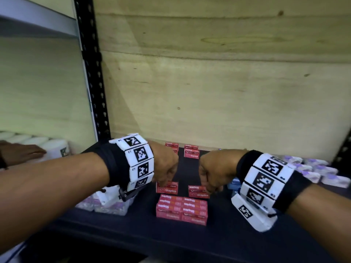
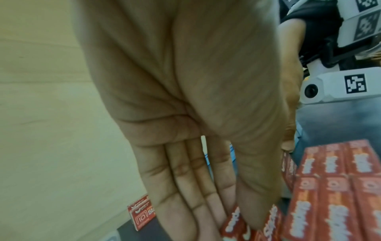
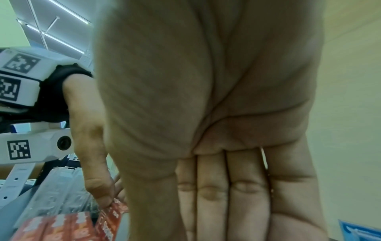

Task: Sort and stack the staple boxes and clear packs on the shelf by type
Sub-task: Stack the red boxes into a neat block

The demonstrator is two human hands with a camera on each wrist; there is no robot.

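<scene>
On the dark shelf [image 1: 190, 240], my left hand [image 1: 167, 179] points down and pinches a red staple box [image 1: 167, 187] between thumb and straight fingers; the left wrist view shows that box [image 2: 235, 226] under the thumb. My right hand [image 1: 209, 186] comes down the same way on the right end of a second red staple box [image 1: 197, 191]; in the right wrist view its fingers [image 3: 212, 203] hide the box. In front lies a flat block of several red staple boxes [image 1: 181, 208]. Clear packs lie at the left [image 1: 106, 203] and right [image 1: 315, 170].
Two short stacks of red boxes [image 1: 171, 147] [image 1: 191, 152] stand against the plywood back wall [image 1: 228, 92]. Blue boxes [image 1: 233, 184] lie behind my right wrist. A black upright [image 1: 95, 92] bounds the bay at the left; beyond it another person's hand [image 1: 24, 152] rests on white rolls [image 1: 57, 147].
</scene>
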